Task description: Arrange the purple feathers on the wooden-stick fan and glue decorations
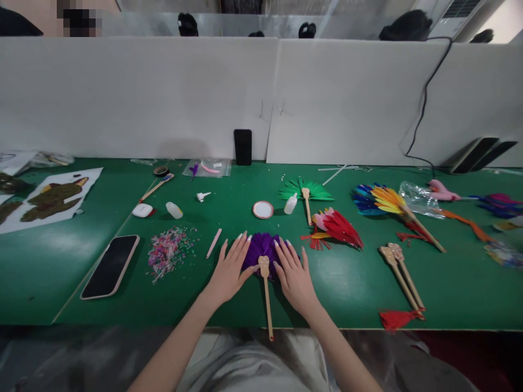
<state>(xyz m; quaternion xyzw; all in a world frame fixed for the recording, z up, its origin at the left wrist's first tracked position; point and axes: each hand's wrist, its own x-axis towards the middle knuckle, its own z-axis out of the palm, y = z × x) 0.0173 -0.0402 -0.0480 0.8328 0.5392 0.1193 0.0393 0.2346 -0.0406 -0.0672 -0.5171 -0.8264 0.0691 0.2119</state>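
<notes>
A purple feather fan (261, 247) with a thin wooden handle (267, 299) lies on the green table (355, 283) right in front of me. My left hand (231, 269) rests flat on the fan's left side, fingers spread. On the fan's right side my right hand (292, 272) lies flat too, its fingers stretched out over the feathers. Neither hand grips anything. The handle runs between my hands toward the table's near edge.
A phone (110, 265) and a heap of confetti-like bits (167, 251) lie to the left. A pink stick (213, 243), a white round lid (262, 209), small glue bottles (290, 203), green (305, 190), red (337, 227) and multicoloured fans (382, 201), and spare wooden handles (402, 275) lie around. White partition behind.
</notes>
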